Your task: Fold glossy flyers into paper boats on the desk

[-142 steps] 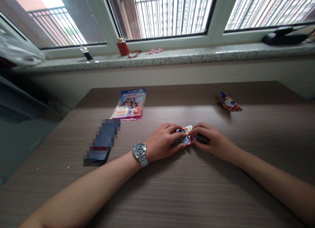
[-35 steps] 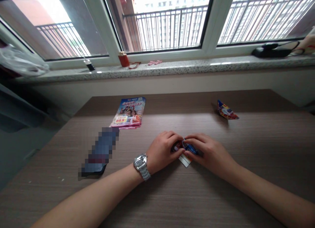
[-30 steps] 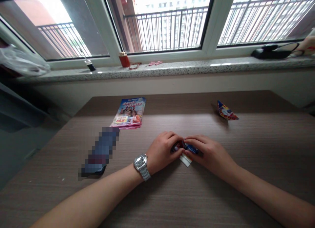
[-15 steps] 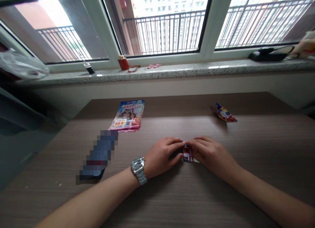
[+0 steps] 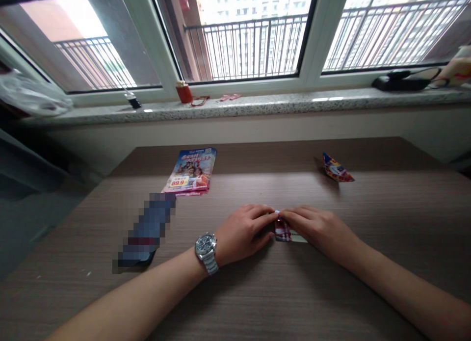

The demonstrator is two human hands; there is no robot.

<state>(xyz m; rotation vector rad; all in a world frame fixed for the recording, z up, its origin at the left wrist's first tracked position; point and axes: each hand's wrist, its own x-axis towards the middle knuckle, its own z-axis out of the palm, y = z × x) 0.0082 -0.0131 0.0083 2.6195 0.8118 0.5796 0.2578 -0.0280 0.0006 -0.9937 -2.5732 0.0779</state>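
One small folded red-and-white printed paper [image 5: 282,231] sits on brown wood-grain table [image 5: 235,301], below right of frame centre; bare left hand [image 5: 243,234] with silver metal watch [image 5: 205,244] at its left edge, bare right hand [image 5: 319,231] covering its right part; can't tell if either pinches it; folded blue-red-yellow paper piece [image 5: 336,169] upper right.

The left wrist [image 5: 220,249] wears a silver watch [image 5: 207,255] — dark round dial [image 5: 204,244].

- Paper [image 5: 282,231] I hold: dark-red-and-white print, pale strip.
- My watch [image 5: 206,244]: silver, dark dial.
- Folded piece [image 5: 336,169]: blue, red, yellow, white.
- Flyer stack [image 5: 193,170]: blue top, pink lower edge, red numerals.
- Table [image 5: 239,301]: brown, streaked grain.
- Sill [image 5: 257,107]: grey-white speckle.
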